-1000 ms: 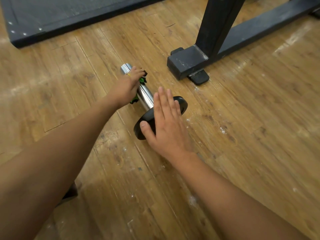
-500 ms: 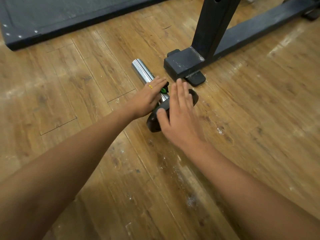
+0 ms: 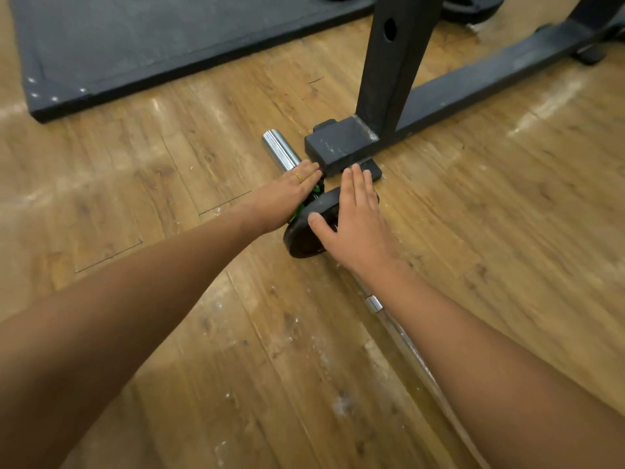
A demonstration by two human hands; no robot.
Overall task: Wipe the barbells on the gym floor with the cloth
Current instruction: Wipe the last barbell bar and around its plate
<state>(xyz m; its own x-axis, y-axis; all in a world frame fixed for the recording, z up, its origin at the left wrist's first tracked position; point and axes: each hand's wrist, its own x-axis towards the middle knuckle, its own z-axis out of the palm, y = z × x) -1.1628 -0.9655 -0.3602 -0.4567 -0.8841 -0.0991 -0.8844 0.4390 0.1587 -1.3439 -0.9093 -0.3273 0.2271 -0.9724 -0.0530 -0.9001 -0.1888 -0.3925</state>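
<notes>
Left hand lies over the chrome barbell sleeve, green cloth bunched under the palm hard against the plate. Whether the fingers wrap beneath is hidden, so I cannot tell its grip. Right hand is open, flat on the black weight plate, probably to stop rolling during wiping; the sleeve end lies just beside the rack foot on the wood floor.

I'm looking down at a scuffed wood-plank floor that is catching pale streaks of light. A black rubber mat is lying far left; a black steel rack frame is standing far right.
</notes>
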